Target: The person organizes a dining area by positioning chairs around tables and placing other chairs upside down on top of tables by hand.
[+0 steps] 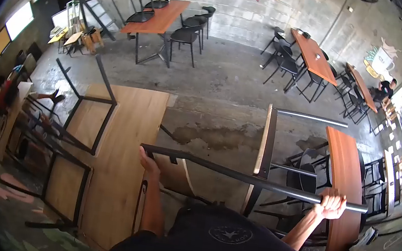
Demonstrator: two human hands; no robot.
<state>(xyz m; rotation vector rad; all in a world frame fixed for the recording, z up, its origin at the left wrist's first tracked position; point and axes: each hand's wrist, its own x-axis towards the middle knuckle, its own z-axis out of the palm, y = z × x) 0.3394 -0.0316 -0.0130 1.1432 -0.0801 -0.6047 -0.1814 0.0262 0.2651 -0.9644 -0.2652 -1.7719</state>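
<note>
My right hand is wrapped round the far end of a long black metal leg. That leg belongs to a tilted stool with a black frame and a pale wooden seat, held in front of my body. At the frame's left corner, my left hand grips the stool, some fingers hidden behind the edge. Left of me is a light wooden table. Two upturned stools rest on it, one farther off and one nearer, their black legs sticking up.
Another piece of black-framed wooden furniture lies on its side ahead. To the right stands a reddish table with black chairs. Farther back are more reddish tables. A person sits far right. The concrete floor has a wet patch.
</note>
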